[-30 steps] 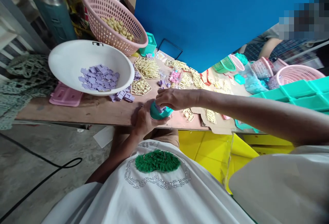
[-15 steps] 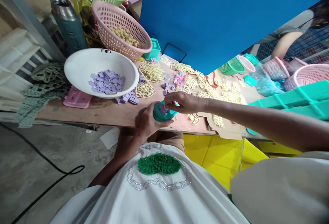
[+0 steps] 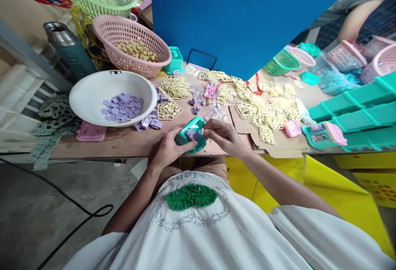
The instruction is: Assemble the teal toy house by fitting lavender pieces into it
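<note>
Left hand (image 3: 168,148) clamped round a teal case (image 3: 182,134), tilted, at the front edge of the surface (image 3: 120,148); whether the case rests on it, cannot tell. A purple part (image 3: 192,134) sits inside. Right hand (image 3: 223,137): thumb and fingertips together on a small pink piece (image 3: 202,131) at the case's right side. Risks, judged: pinch covers little of the piece, so a slip could drop it into the case or over the edge to the floor (image 3: 77,195); a loose left grip could let the case turn under a push; clear plastic bits (image 3: 215,112) just beyond could hide a dropped piece.
</note>
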Available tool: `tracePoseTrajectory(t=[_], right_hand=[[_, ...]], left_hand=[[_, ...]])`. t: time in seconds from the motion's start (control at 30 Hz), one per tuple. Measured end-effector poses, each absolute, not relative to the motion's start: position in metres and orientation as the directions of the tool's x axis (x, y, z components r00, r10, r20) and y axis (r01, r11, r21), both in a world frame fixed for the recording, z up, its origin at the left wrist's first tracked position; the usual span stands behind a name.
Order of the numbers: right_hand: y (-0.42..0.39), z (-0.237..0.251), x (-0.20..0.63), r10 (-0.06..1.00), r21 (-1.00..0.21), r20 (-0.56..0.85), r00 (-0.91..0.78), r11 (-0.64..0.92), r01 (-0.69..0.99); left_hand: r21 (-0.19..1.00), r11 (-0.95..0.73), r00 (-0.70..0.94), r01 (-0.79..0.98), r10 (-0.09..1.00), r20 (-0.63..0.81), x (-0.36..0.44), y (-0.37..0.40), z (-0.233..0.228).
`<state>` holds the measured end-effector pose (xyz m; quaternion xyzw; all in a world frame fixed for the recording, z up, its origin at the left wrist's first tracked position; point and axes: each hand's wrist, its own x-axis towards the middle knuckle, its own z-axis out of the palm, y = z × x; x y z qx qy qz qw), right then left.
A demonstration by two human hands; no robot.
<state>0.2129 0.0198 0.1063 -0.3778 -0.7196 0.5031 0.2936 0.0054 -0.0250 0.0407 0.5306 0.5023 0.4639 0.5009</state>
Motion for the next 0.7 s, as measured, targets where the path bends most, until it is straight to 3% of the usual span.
tracePoseTrajectory(t=[0.1, 0.33, 0.43, 0.57, 0.7], right_hand=[[0.003, 0.087, 0.212, 0.866, -0.951, 0.135, -0.481, 0.249, 0.181], [-0.013, 0.064, 0.220, 0.897, -0.946, 0.259, -0.358, 0.310, 0.093], [-0.014, 0.059, 0.224, 0.880, -0.923, 0.325, -0.346, 0.375, 0.086], [-0.016, 0.053, 0.229, 0.891, -0.936, 0.324, -0.319, 0.350, 0.025], [-0.028, 0.054, 0.239, 0.873, -0.919, 0.374, -0.312, 0.393, -0.002]], left_hand=[[0.975, -0.070, 0.036, 0.210, 0.997, 0.064, 0.005, -0.033, 0.048], [0.935, -0.114, -0.002, 0.337, 0.993, 0.121, 0.019, -0.043, 0.058], [0.870, -0.184, -0.017, 0.457, 0.976, 0.215, 0.030, -0.047, 0.062], [0.774, -0.277, 0.000, 0.569, 0.942, 0.337, 0.045, -0.052, 0.067], [0.684, -0.280, 0.028, 0.673, 0.934, 0.355, 0.058, -0.059, 0.073]])
